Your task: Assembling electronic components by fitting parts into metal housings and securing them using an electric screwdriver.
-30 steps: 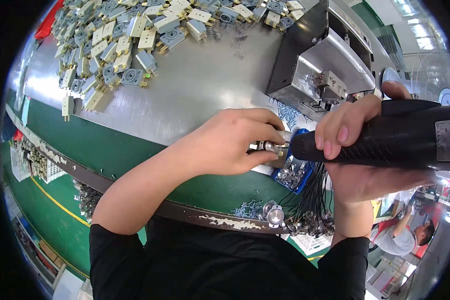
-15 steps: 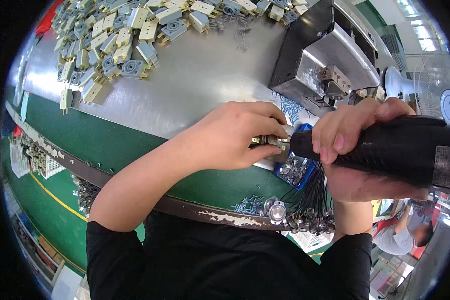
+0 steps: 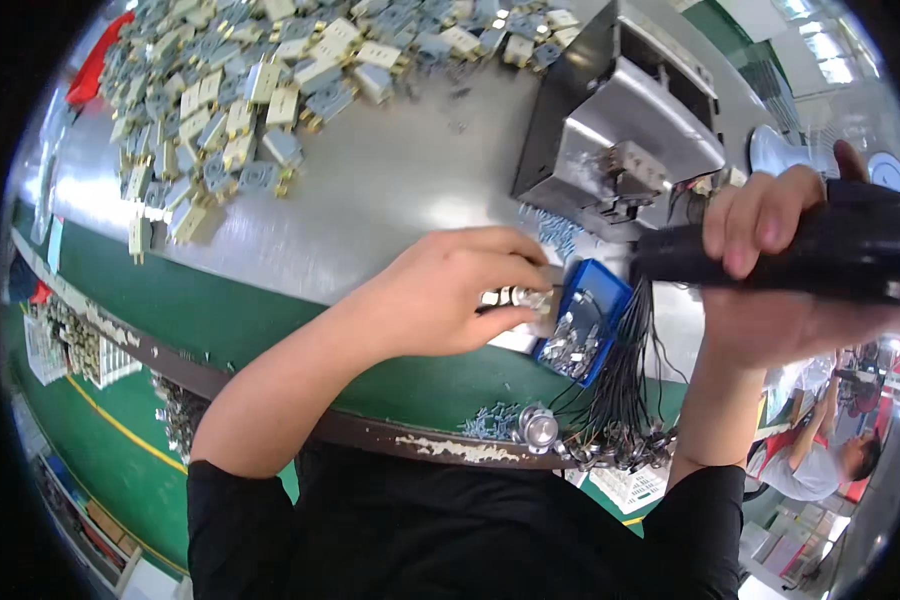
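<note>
My left hand [image 3: 450, 290] is closed around a small shiny metal-and-cream part [image 3: 515, 297], holding it over the bench beside the blue tray [image 3: 622, 302]. Its fingers cover much of that part. In my right hand [image 3: 765, 235] is a black cylindrical power screwdriver [image 3: 840, 255], lying nearly level with its nose toward the left. The nose is apart from the held part, above the black cables. Small metal pieces [image 3: 572, 345] lie in the tray. Blue-grey screws [image 3: 555, 232] are scattered just beyond my left hand.
A heap of grey and cream plug-like parts [image 3: 240, 150] covers the far left bench. A metal fixture [image 3: 620, 120] stands at far right. Black cables [image 3: 632, 380], more screws [image 3: 492, 418] and round metal pieces [image 3: 539, 426] lie near the front edge. Another person [image 3: 815, 465] is at right.
The screwdriver has come away from the part in my left hand, moving right and slightly up with my right hand. My left hand still holds the part.
</note>
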Demonstrator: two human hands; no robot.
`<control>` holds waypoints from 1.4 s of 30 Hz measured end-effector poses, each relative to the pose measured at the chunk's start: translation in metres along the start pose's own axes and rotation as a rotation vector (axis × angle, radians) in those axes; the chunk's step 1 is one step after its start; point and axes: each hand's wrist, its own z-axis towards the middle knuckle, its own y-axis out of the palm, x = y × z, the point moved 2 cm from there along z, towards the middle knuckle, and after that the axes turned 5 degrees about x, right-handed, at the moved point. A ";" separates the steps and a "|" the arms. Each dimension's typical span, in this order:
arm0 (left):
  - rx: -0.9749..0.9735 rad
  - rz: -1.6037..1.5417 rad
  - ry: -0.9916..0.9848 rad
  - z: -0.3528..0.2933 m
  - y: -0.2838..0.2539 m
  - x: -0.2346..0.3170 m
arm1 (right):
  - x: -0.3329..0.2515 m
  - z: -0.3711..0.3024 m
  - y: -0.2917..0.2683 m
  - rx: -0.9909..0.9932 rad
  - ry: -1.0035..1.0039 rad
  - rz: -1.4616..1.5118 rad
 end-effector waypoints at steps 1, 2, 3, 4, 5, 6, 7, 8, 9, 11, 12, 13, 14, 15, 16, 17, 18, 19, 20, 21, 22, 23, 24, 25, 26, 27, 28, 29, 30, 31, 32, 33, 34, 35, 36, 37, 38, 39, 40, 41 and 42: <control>0.009 -0.009 0.005 0.006 -0.001 0.002 | -0.009 0.006 -0.030 0.053 0.022 -0.097; -0.001 -0.008 -0.003 0.009 -0.002 0.004 | -0.006 0.017 -0.037 0.047 -0.043 -0.062; -0.011 0.001 0.012 0.013 -0.002 0.007 | -0.006 0.027 -0.040 0.040 -0.109 -0.027; -0.003 -0.008 -0.013 0.015 -0.002 0.009 | -0.008 0.031 -0.041 0.167 -0.077 -0.107; 0.005 -0.016 -0.038 0.018 -0.002 0.011 | -0.009 0.035 -0.038 0.172 -0.093 -0.111; -0.011 -0.011 -0.077 0.022 -0.003 0.014 | -0.008 0.040 -0.035 0.298 -0.070 -0.236; -0.018 -0.008 -0.066 0.025 -0.003 0.017 | -0.008 0.042 -0.034 0.425 -0.044 -0.359; -0.026 -0.002 -0.080 0.027 -0.003 0.018 | -0.007 0.044 -0.036 0.430 -0.054 -0.367; -0.032 0.003 -0.093 0.030 -0.003 0.019 | -0.007 0.046 -0.038 0.435 -0.064 -0.369; -0.036 -0.009 -0.105 0.032 -0.002 0.019 | -0.004 0.049 -0.039 0.454 -0.034 -0.325; -0.036 -0.024 -0.122 0.033 -0.002 0.019 | -0.003 0.051 -0.038 0.455 -0.037 -0.327; -0.037 -0.022 -0.121 0.033 -0.003 0.020 | -0.002 0.053 -0.038 0.454 -0.037 -0.357; -0.038 -0.020 -0.122 0.034 -0.003 0.020 | 0.000 0.054 -0.038 0.454 -0.036 -0.387; -0.039 -0.019 -0.123 0.034 -0.004 0.020 | 0.001 0.054 -0.038 0.454 -0.036 -0.387; -0.038 -0.018 -0.123 0.035 -0.004 0.019 | 0.002 0.055 -0.038 0.451 -0.026 -0.380; -0.040 -0.018 -0.122 0.035 -0.005 0.019 | 0.003 0.054 -0.038 0.448 -0.015 -0.372; -0.041 -0.017 -0.121 0.035 -0.005 0.018 | 0.004 0.054 -0.039 0.448 -0.015 -0.372; -0.041 -0.018 -0.121 0.036 -0.006 0.018 | 0.005 0.054 -0.040 0.440 -0.012 -0.358; -0.041 -0.011 -0.117 0.036 -0.006 0.019 | 0.005 0.054 -0.040 0.433 -0.009 -0.343; -0.041 -0.004 -0.114 0.037 -0.006 0.019 | 0.005 0.054 -0.040 0.432 -0.009 -0.343; -0.041 -0.005 -0.113 0.037 -0.006 0.018 | 0.005 0.054 -0.041 0.431 -0.006 -0.324; -0.037 -0.007 -0.110 0.037 -0.005 0.017 | 0.006 0.054 -0.041 0.430 -0.003 -0.305; -0.033 -0.010 -0.107 0.037 -0.005 0.016 | 0.007 0.053 -0.042 0.430 -0.005 -0.306; -0.032 -0.008 -0.108 0.036 -0.005 0.016 | 0.009 0.054 -0.042 0.419 -0.015 -0.330; -0.032 0.000 -0.106 0.036 -0.006 0.017 | 0.010 0.054 -0.042 0.408 -0.026 -0.353; -0.033 0.008 -0.104 0.036 -0.006 0.017 | 0.010 0.053 -0.043 0.407 -0.027 -0.351; -0.033 0.007 -0.103 0.036 -0.006 0.017 | 0.009 0.053 -0.043 0.397 -0.030 -0.338; -0.031 0.009 -0.099 0.036 -0.005 0.016 | 0.009 0.053 -0.042 0.387 -0.033 -0.324; -0.029 0.010 -0.094 0.035 -0.005 0.017 | 0.008 0.053 -0.042 0.386 -0.033 -0.325; -0.029 0.011 -0.094 0.036 -0.005 0.018 | 0.008 0.053 -0.041 0.381 -0.028 -0.341; -0.026 0.015 -0.091 0.036 -0.005 0.019 | 0.007 0.053 -0.040 0.376 -0.023 -0.358; -0.024 0.019 -0.089 0.036 -0.006 0.020 | 0.007 0.053 -0.039 0.376 -0.024 -0.358; -0.021 0.019 -0.091 0.036 -0.005 0.022 | 0.007 0.053 -0.037 0.367 -0.020 -0.363; -0.015 0.009 -0.095 0.035 -0.004 0.024 | 0.005 0.054 -0.036 0.358 -0.015 -0.367; -0.010 -0.001 -0.099 0.035 -0.004 0.026 | 0.004 0.053 -0.035 0.356 -0.012 -0.368; -0.006 -0.002 -0.102 0.034 -0.003 0.028 | 0.004 0.053 -0.033 0.340 0.003 -0.365; -0.006 -0.004 -0.107 0.032 -0.003 0.029 | 0.004 0.052 -0.031 0.324 0.018 -0.362; -0.006 -0.006 -0.112 0.030 -0.003 0.030 | 0.003 0.052 -0.029 0.322 0.022 -0.362; -0.002 -0.007 -0.115 0.028 -0.003 0.030 | 0.003 0.052 -0.024 0.319 0.029 -0.411; 0.001 -0.019 -0.122 0.025 -0.003 0.028 | 0.002 0.051 -0.020 0.316 0.037 -0.460; 0.004 -0.032 -0.130 0.023 -0.003 0.027 | 0.002 0.049 -0.017 0.313 0.042 -0.460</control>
